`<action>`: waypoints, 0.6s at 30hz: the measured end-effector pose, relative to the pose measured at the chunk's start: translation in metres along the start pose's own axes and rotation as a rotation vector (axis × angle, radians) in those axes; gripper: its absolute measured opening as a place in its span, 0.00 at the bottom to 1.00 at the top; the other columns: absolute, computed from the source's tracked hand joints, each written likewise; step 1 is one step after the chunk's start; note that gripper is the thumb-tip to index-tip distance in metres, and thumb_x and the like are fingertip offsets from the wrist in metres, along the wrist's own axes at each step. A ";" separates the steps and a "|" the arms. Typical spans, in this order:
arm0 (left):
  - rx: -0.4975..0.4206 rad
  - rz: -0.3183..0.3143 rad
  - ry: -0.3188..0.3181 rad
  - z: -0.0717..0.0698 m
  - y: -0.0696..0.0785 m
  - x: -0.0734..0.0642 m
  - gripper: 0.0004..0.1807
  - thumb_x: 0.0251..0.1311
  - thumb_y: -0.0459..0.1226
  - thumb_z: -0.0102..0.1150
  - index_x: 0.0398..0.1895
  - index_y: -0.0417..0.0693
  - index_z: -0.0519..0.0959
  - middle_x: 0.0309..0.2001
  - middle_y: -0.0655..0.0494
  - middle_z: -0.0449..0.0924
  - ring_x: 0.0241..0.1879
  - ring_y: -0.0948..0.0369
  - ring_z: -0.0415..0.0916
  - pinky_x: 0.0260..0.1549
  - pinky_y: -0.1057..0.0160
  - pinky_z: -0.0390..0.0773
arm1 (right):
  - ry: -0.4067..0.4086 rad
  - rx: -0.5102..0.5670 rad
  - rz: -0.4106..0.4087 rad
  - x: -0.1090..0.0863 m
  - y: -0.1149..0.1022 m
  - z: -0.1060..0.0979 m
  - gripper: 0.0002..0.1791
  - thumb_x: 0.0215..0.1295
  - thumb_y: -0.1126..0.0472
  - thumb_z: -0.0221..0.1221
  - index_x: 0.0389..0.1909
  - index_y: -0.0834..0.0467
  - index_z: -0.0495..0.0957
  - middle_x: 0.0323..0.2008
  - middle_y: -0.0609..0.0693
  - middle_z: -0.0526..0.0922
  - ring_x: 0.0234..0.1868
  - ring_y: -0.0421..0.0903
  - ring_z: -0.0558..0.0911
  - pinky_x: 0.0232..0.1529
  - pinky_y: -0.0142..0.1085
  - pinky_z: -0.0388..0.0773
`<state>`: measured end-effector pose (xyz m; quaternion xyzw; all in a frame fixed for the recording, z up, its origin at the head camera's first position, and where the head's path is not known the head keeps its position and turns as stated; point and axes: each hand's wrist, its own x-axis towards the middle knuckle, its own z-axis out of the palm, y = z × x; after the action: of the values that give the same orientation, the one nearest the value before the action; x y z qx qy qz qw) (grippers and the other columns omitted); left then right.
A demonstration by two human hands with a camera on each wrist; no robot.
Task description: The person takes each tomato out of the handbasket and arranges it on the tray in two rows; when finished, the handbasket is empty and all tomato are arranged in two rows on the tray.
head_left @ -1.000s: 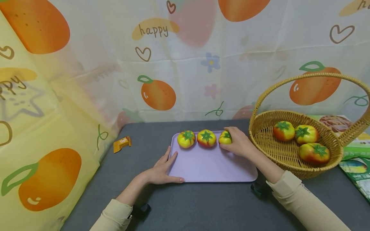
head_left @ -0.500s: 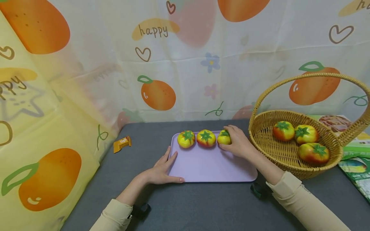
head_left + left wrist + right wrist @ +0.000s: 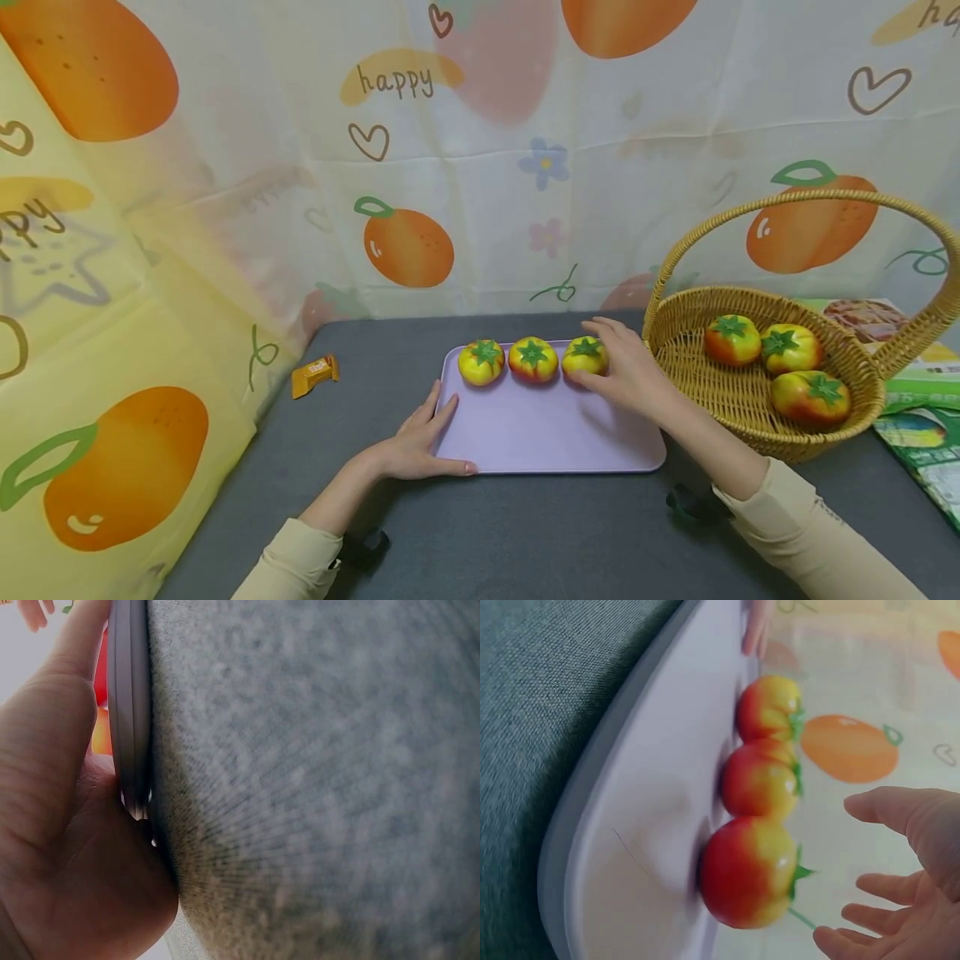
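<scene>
Three red-and-yellow tomatoes with green leafy tops stand in a row along the far side of a lilac tray (image 3: 540, 433): a left tomato (image 3: 481, 363), a middle tomato (image 3: 533, 361) and a right tomato (image 3: 584, 357). My right hand (image 3: 630, 377) hovers beside the right one; the right wrist view shows its fingers spread, with a gap between them and that tomato (image 3: 748, 871). At the tray's near left corner, my left hand (image 3: 408, 450) rests with straight, spread fingers along the left edge and the thumb on the front rim. Close up, the left wrist view shows the palm (image 3: 90, 877) against the tray's edge.
To the right stands a wicker basket (image 3: 693, 392) with a tall handle, holding three more tomatoes (image 3: 791, 347). Green printed packages (image 3: 918, 385) lie behind and beside it. A small orange wrapped candy (image 3: 315, 376) lies on the grey table (image 3: 555, 533) at left.
My right hand has let go of the right tomato, its fingers spreading and drawing off slightly to the right. That tomato stays in the row. My left hand keeps its place on the tray.
</scene>
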<state>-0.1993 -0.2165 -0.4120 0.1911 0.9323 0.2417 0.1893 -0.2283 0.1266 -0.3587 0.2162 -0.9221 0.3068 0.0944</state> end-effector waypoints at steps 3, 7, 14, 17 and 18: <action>-0.003 -0.004 0.000 0.000 0.000 -0.001 0.61 0.50 0.66 0.64 0.79 0.52 0.42 0.77 0.45 0.20 0.75 0.42 0.32 0.66 0.37 0.43 | 0.007 0.009 -0.004 -0.006 -0.002 -0.008 0.37 0.60 0.59 0.67 0.66 0.68 0.64 0.66 0.68 0.64 0.66 0.66 0.63 0.63 0.61 0.59; -0.008 -0.013 -0.004 0.000 0.000 -0.001 0.62 0.49 0.66 0.64 0.79 0.53 0.41 0.77 0.47 0.19 0.75 0.43 0.31 0.67 0.37 0.43 | 0.022 0.001 -0.008 -0.013 -0.001 -0.019 0.36 0.60 0.60 0.67 0.66 0.67 0.65 0.65 0.66 0.66 0.65 0.64 0.65 0.62 0.60 0.61; 0.007 -0.002 0.004 0.001 0.000 0.000 0.61 0.50 0.66 0.63 0.79 0.51 0.42 0.77 0.44 0.20 0.75 0.41 0.33 0.66 0.36 0.44 | 0.073 -0.020 -0.016 -0.028 0.004 -0.036 0.33 0.59 0.60 0.67 0.64 0.65 0.68 0.62 0.64 0.70 0.59 0.61 0.71 0.56 0.58 0.68; 0.019 0.001 0.008 0.002 -0.002 0.001 0.61 0.50 0.66 0.63 0.79 0.51 0.42 0.77 0.45 0.20 0.75 0.42 0.32 0.67 0.37 0.44 | 0.089 -0.022 -0.007 -0.033 0.008 -0.043 0.32 0.60 0.60 0.67 0.64 0.64 0.69 0.61 0.64 0.71 0.57 0.61 0.73 0.54 0.58 0.70; 0.021 0.004 0.011 0.002 -0.002 0.001 0.61 0.50 0.66 0.63 0.79 0.51 0.42 0.77 0.45 0.20 0.75 0.43 0.32 0.67 0.37 0.44 | 0.095 -0.020 -0.003 -0.035 0.010 -0.046 0.31 0.61 0.60 0.67 0.63 0.64 0.69 0.61 0.64 0.71 0.59 0.61 0.72 0.55 0.59 0.69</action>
<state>-0.1996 -0.2170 -0.4148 0.1936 0.9354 0.2335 0.1816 -0.1997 0.1733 -0.3382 0.2018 -0.9193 0.3072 0.1409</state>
